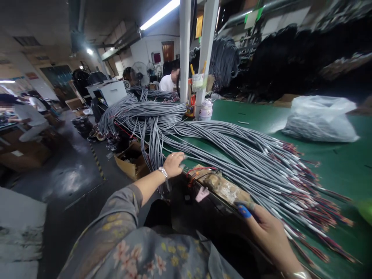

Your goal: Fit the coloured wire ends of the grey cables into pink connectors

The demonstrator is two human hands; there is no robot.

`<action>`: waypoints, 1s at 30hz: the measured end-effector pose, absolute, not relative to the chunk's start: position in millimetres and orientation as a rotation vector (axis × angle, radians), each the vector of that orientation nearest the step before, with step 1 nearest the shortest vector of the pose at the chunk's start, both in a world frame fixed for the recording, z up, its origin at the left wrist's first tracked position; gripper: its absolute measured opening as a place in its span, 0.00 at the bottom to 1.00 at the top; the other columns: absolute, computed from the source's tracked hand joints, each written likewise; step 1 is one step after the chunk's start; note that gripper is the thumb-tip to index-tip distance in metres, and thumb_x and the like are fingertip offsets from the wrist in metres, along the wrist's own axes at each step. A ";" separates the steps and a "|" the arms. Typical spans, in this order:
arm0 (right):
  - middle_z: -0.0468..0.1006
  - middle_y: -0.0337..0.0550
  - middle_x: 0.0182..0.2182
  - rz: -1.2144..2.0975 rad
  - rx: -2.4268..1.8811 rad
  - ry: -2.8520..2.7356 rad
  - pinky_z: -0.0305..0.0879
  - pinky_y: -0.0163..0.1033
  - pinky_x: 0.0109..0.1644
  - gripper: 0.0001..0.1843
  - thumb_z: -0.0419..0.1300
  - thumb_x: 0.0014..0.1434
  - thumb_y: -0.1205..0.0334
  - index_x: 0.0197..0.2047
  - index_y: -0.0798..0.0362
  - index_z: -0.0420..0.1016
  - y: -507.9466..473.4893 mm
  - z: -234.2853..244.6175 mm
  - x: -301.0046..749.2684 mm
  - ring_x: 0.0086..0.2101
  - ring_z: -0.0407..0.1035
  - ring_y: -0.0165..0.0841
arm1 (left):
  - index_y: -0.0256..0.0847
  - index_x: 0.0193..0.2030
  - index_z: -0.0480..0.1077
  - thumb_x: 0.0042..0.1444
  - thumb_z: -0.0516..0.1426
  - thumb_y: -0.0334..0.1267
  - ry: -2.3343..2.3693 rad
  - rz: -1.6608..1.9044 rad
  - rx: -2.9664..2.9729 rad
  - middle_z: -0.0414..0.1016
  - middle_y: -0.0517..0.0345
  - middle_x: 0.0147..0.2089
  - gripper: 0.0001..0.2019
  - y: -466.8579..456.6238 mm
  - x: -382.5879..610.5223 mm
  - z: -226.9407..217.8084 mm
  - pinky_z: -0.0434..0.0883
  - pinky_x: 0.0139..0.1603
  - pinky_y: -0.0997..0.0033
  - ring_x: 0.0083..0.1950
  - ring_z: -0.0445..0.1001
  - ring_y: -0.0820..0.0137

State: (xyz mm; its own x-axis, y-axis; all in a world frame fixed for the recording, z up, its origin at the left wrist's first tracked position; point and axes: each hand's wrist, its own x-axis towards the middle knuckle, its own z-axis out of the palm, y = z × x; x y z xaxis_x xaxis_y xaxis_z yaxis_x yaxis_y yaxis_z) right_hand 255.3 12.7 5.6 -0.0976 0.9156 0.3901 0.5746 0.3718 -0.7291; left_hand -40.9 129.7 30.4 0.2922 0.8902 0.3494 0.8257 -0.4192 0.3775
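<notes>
Many grey cables (221, 135) lie in a long bundle across the green table (250, 112); their right ends have white sleeves and bare coloured wires. My left hand (173, 163), with a metal watch at the wrist, is over the table edge beside hanging cables. Its fingers and thumb are apart, with no cable plainly held. My right hand (269, 228) is at the near edge, by the right end of a worn wooden block (228, 190). Blue tape wraps its thumb, which is close to a dark-covered fingertip; whatever is between them cannot be made out.
A pink clip (202, 193) and red wires are at the block's left. An open cardboard box (132, 161) stands below the hanging cables. A filled plastic bag (321, 118) sits at the back right. White posts (185, 50) rise behind the table; a co-worker (167, 82) is beyond.
</notes>
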 end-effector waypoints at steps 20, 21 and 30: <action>0.78 0.43 0.26 0.494 -1.233 -1.849 0.69 0.37 0.31 0.16 0.51 0.60 0.50 0.30 0.49 0.75 13.8 6.0 253.4 0.29 0.74 0.37 | 0.35 0.48 0.68 0.48 0.57 0.58 1.713 -0.416 2.762 0.74 0.41 0.49 0.29 204.5 -63.9 81.1 0.65 0.51 0.61 0.51 0.73 0.53; 0.78 0.43 0.26 0.491 -1.230 -1.852 0.69 0.37 0.31 0.16 0.51 0.60 0.50 0.30 0.49 0.75 13.7 6.1 253.2 0.28 0.74 0.37 | 0.35 0.47 0.68 0.49 0.57 0.58 1.710 -0.453 2.758 0.75 0.41 0.47 0.28 204.2 -62.0 82.6 0.66 0.51 0.61 0.50 0.73 0.53; 0.76 0.42 0.25 0.466 -1.275 -1.862 0.67 0.37 0.31 0.17 0.50 0.62 0.51 0.31 0.50 0.74 12.1 -0.2 251.8 0.27 0.70 0.34 | 0.38 0.48 0.68 0.50 0.57 0.50 1.619 -0.601 2.761 0.77 0.45 0.45 0.22 205.4 -55.9 93.4 0.69 0.42 0.66 0.46 0.76 0.57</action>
